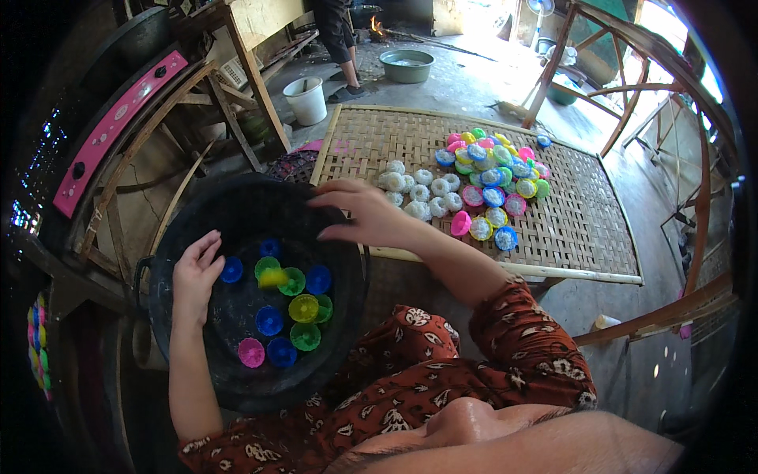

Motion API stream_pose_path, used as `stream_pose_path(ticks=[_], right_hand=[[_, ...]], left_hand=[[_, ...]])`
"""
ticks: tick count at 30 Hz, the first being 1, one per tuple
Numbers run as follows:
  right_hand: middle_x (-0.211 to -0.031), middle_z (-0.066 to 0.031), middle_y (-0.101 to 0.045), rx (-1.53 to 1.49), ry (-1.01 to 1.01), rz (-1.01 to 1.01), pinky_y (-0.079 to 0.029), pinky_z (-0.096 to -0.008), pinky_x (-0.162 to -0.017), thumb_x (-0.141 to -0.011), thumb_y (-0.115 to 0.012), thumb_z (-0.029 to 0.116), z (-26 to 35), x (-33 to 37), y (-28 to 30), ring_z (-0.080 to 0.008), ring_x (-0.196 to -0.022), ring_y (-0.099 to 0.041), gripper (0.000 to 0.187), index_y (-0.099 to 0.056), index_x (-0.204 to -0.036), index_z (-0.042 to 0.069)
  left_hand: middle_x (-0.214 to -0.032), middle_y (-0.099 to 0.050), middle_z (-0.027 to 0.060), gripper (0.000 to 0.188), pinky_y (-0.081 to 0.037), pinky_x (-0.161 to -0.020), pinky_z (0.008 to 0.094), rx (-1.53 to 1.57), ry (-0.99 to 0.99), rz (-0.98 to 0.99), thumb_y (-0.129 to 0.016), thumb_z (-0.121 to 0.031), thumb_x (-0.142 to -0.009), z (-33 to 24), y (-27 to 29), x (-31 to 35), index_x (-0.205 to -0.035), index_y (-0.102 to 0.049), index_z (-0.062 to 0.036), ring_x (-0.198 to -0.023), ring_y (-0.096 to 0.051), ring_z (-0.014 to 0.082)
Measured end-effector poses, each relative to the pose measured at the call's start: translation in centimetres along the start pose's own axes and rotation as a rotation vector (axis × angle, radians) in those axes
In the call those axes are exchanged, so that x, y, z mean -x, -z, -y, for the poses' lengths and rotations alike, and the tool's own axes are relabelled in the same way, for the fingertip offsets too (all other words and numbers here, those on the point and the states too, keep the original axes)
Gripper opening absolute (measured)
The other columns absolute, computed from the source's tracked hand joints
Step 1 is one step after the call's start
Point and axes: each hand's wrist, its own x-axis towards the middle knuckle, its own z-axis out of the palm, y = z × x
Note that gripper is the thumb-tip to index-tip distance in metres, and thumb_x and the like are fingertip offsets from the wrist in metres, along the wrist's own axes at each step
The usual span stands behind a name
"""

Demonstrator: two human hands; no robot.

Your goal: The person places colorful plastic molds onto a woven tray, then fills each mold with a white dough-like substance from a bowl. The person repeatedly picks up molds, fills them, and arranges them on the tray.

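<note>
A wide black basin [237, 379] sits close before me with several small fluted plastic moulds in it, blue, green, yellow and one pink mould [251, 352]. Inside the basin's left part is my left hand [196, 276], its fingers loosely stretched next to a blue mould [230, 269] and apparently holding nothing. My right hand [359, 213] hovers over the basin's right rim, fingers and thumb apart, nothing seen between them. Below and left of it, a yellow mould [272, 277] is smeared by motion above the green ones.
On a woven bamboo tray [584, 237] lie white ring-shaped rice cakes [421, 192] beside a heap of coloured moulds [493, 175], many filled with white grains. Beyond stand a white bucket [305, 101], a green tub [407, 67], a person's legs [339, 43] and a fire [377, 28]. Wooden frames flank both sides.
</note>
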Motion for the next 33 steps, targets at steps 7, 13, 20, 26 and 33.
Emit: stream_pose_path(ticks=[7,13,20,26,33], right_hand=[[-0.105,-0.0056,-0.06,0.777,-0.539,0.242,-0.035,-0.0425,-0.095,-0.073,-0.062,0.02,-6.7,17.3,7.5,-0.0267,-0.105,-0.051,0.024,-0.064,-0.096,0.014],[-0.106,-0.0064,-0.059,1.038,-0.517,0.518,-0.033,-0.0451,-0.097,-0.071,-0.065,0.019,-9.0,19.6,9.2,-0.0253,-0.108,-0.05,0.03,-0.064,-0.1,0.013],[-0.113,-0.0121,-0.057,-0.089,-0.295,0.056,-0.042,-0.0402,-0.087,-0.081,-0.064,0.023,-1.3,4.5,8.0,-0.0297,-0.104,-0.054,0.032,-0.059,-0.106,0.005],[-0.12,-0.0149,-0.052,0.171,-0.128,0.13,-0.042,-0.0383,-0.093,-0.079,-0.066,0.021,0.0,1.6,10.3,-0.0304,-0.11,-0.052,0.043,-0.055,-0.118,0.007],[-0.107,-0.0076,-0.059,0.946,-0.674,0.922,-0.043,-0.043,-0.087,-0.074,-0.065,0.024,-8.8,17.3,9.9,-0.0249,-0.111,-0.05,0.03,-0.064,-0.1,0.011]], left_hand=[[-0.137,-0.04,0.0117,0.05,-0.032,-0.103,0.0297,-0.048,-0.056,-0.145,-0.046,0.015,-0.072,-0.4,6.0,7.2,-0.121,-0.05,0.0006,-0.126,-0.04,0.0196],[-0.136,-0.041,0.011,0.049,-0.032,-0.103,0.0295,0.11,-0.033,-0.201,-0.049,0.014,-0.073,1.8,7.5,7.5,-0.12,-0.051,-0.0011,-0.125,-0.04,0.0183],[-0.135,-0.042,0.0108,0.038,-0.034,-0.103,0.0307,-0.042,-0.079,-0.185,-0.057,0.006,-0.081,2.9,6.2,7.6,-0.119,-0.05,0.0002,-0.123,-0.042,0.0193],[-0.134,-0.042,0.01,0.037,-0.037,-0.102,0.0305,-0.273,-0.167,-0.111,-0.048,0.015,-0.079,3.2,5.7,8.1,-0.113,-0.055,0.0016,-0.121,-0.044,0.0196],[-0.135,-0.041,0.0091,0.037,-0.04,-0.099,0.033,-0.323,-0.136,-0.121,-0.05,0.013,-0.077,4.1,6.2,9.2,-0.11,-0.057,0.0011,-0.12,-0.046,0.0207]])
